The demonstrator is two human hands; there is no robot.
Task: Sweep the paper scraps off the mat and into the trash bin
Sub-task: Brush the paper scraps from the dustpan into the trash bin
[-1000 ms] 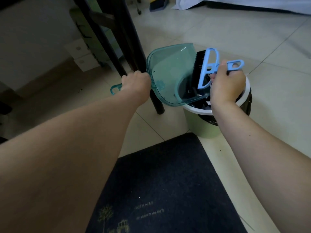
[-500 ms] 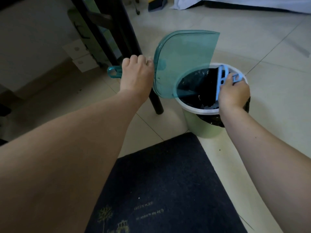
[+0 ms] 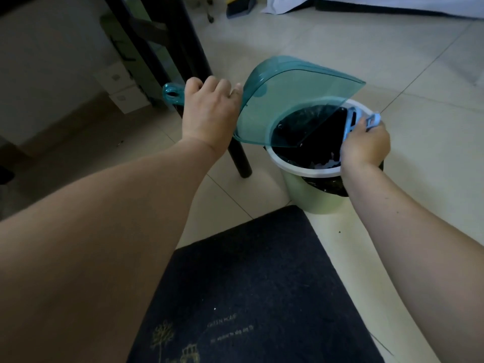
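My left hand [image 3: 209, 113] grips the handle of a clear teal dustpan [image 3: 293, 93], which is tilted over the left side of the trash bin [image 3: 301, 184]. The bin is pale green with a white rim and a black liner; pale scraps [image 3: 324, 163] show inside near the front rim. My right hand [image 3: 365, 144] holds a light blue hand brush [image 3: 351, 121] down inside the bin's right side; its bristles are dark against the liner. The dark mat [image 3: 262, 279] lies on the floor in front of the bin, with a tiny white speck [image 3: 214, 308] on it.
A black table leg [image 3: 235, 155] stands just left of the bin, with more dark furniture behind it. Pale floor tiles [image 3: 340, 43] stretch beyond. Another broom and dustpan [image 3: 239, 6] lie at the far top. A small dark crumb [image 3: 339, 231] sits on the tile beside the mat.
The dustpan tipped from near upright to flatter over the bin's mouth. My right hand pushed the brush from above the rim down into the bin and toward the right rim.
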